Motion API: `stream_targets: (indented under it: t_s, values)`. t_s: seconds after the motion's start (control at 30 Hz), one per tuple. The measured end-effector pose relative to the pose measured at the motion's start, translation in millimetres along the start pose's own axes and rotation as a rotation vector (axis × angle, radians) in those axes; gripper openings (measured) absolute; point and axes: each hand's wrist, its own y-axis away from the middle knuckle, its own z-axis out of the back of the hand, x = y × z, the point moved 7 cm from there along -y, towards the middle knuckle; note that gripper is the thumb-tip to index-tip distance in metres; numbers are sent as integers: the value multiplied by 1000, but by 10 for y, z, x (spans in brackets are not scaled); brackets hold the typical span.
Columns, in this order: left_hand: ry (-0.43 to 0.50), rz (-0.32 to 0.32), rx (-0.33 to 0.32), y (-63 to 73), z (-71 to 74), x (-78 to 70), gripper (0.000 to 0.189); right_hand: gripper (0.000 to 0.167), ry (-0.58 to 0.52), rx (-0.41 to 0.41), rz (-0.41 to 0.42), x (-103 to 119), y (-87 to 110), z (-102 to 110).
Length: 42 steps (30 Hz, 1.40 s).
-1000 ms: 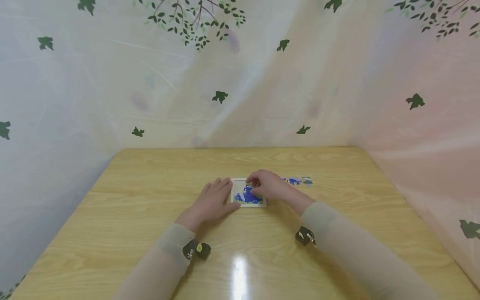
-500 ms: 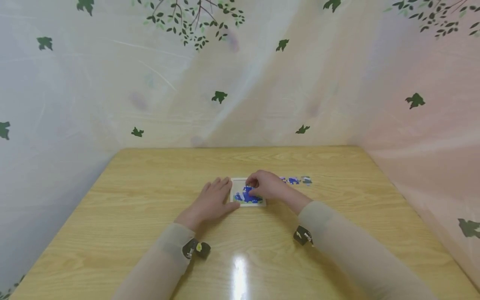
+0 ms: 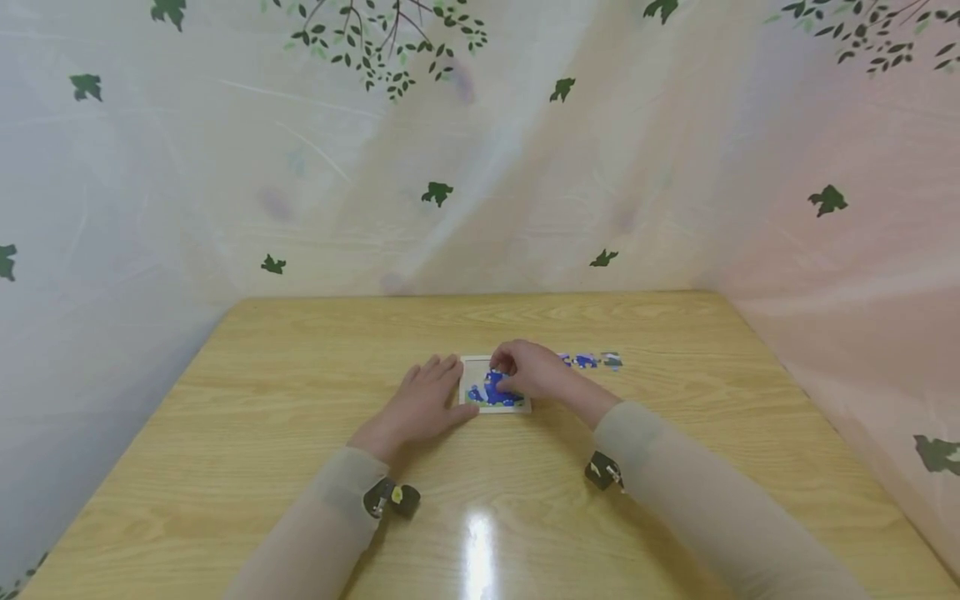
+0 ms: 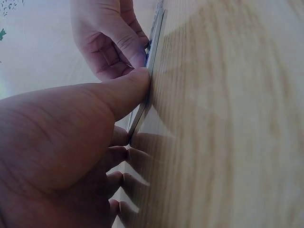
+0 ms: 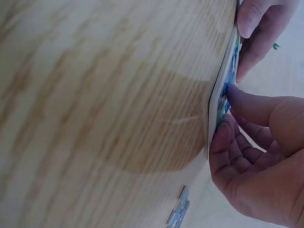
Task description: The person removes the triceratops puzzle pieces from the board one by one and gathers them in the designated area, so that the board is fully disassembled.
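Note:
A small jigsaw puzzle tray (image 3: 474,371) with a pale rim lies on the table, partly filled with a blue figure (image 3: 492,390) over green ground. My left hand (image 3: 427,400) lies along its left side, fingers straight against the edge and thumb on the near left corner. Over the tray's right part, my right hand (image 3: 529,369) has curled fingers. In the right wrist view, that hand's thumb (image 5: 247,102) and fingers pinch a blue puzzle piece (image 5: 228,92) at the tray surface. The fingers hide much of the piece and the tray's upper right.
Several loose puzzle pieces (image 3: 586,361) lie in a row to the right of the tray, partly behind the right hand. The wooden table (image 3: 262,417) reaches back to a pale curtain (image 3: 337,167) printed with leaves. Both wrists carry small dark cameras (image 3: 406,501).
Both hands keep nearly the same place on the tray. The whole view shifts very slightly left. No piece has visibly moved.

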Motion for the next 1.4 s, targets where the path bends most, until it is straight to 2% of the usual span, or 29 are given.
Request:
stream_targets:
  t_s: [0.17,0.43,0.7,1.1,1.33,1.4]
  values:
    - [-40,17,19,37,48,-54,88,28,16,-14,30,32,14,6]
    - [-35,4,8,53,76,-72,87,27,-17,-33,36,33,30,12]
    - [-34,3,14,50,84,-70,86,27,-98,-37,30,8,44,11]
    - [-28,-5,14,64,94,-85,86,11,-215,-48,37,-30,94,75]
    - [20,-10,-11,-22,-35,66,91,9,-253,-66,69,-4,165,200]
    - [23,-15,-14,2,-5,36,90,8,-261,-72,77,-18,189,255]
